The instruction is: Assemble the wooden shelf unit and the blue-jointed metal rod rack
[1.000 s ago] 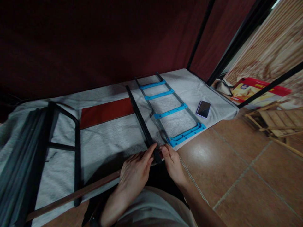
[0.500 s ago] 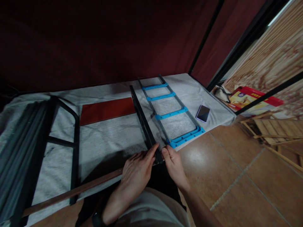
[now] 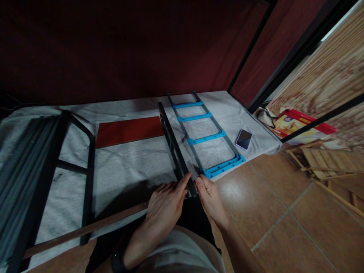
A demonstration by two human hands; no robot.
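My left hand (image 3: pixel 167 204) is closed around the near end of a black metal bar (image 3: pixel 174 146), with its index finger along the top. The bar's far end points away from me across the white cloth. At the bar's right side, my right hand (image 3: pixel 210 195) is closed in a pinch, thumb on top, against its near end. What those fingertips hold is too small or hidden to make out. A brown rail (image 3: pixel 85 229) runs from the lower left to under my left hand, where the joint with the bar is covered.
A black frame (image 3: pixel 89 174) with grey tubes (image 3: pixel 31 170) stands at left on the white cloth (image 3: pixel 122 167). Beyond the rail lies a red-brown board (image 3: pixel 129 131). Right of the bar are a blue-runged rack (image 3: pixel 206 137) and a phone (image 3: pixel 243 139). A wooden chair (image 3: pixel 327 161) is on the floor.
The view has shifted slightly. Both hands stay at the bar's near end, with almost the same grip.
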